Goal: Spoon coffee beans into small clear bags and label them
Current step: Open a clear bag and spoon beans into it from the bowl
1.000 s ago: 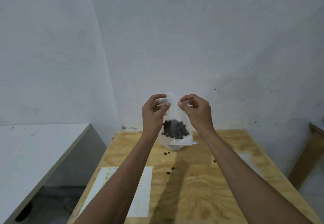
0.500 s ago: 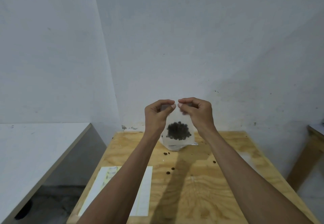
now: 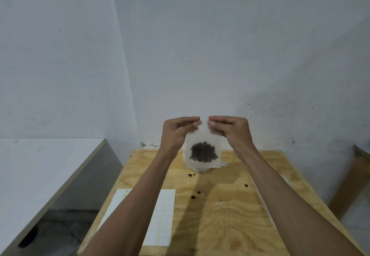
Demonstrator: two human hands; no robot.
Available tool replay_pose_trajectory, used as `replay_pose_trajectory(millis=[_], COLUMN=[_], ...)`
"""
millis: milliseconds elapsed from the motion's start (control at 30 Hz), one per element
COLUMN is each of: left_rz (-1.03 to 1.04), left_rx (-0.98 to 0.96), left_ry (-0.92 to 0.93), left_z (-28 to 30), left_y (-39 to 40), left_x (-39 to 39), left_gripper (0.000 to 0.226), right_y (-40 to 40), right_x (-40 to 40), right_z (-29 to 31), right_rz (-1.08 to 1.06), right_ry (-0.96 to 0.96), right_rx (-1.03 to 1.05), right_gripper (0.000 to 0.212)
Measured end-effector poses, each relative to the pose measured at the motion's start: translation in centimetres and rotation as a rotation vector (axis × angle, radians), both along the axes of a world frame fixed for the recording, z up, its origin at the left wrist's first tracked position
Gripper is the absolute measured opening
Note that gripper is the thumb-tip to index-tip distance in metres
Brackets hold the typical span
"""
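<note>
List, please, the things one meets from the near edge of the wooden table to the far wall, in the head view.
label sheet → loose coffee beans → clear bag of beans pinched by left hand and right hand → wall

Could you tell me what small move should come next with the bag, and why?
Probably run both pinches outward along the top edge to finish sealing: left hand and right hand pinch the bag near its middle, coffee beans settled low.
</note>
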State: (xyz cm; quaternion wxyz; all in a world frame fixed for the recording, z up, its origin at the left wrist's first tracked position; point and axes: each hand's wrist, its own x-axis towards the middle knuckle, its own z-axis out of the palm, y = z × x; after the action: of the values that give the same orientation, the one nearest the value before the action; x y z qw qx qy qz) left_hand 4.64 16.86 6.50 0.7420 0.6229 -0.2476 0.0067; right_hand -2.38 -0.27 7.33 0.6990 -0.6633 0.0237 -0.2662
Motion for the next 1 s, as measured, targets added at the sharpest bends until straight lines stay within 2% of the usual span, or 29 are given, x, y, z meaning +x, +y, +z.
replay_pose_trajectory(millis=[300,600,800,900,1000], left_rz=[-0.052,0.063,0.046,-0.056,-0.155], left_rx=[0.058,0.057,0.026,-0.012,0.031], left_ry=[-0.016,-0.056,0.057,0.148,0.215], left_z=[-0.5,-1.5,-2.5,-2.9,-3.9], left_y=[0.2,-1.7,-1.1,-0.2,0.7], left_x=[0.2,-0.9,-1.2,-1.1,-1.0], left_gripper=[0.027,0.011,0.010,0.017,0.025], right_y=[-0.6,0.1,0.0,-0.4,-0.2], right_x=[-0.2,-0.1,-0.6,-1.2,-2.3], right_z=[-1.0,-2.2,-3.0,-3.7,-4.4], right_rz=[0.048,-0.056,-0.061,0.000,0.032], right_ry=[0.022,0.020,0.074,0.124,0.179], right_rx=[0.023,-0.054,-0.066,-0.098,-0.074], right_gripper=[0.021,0.009,0.014,0.020,0.022])
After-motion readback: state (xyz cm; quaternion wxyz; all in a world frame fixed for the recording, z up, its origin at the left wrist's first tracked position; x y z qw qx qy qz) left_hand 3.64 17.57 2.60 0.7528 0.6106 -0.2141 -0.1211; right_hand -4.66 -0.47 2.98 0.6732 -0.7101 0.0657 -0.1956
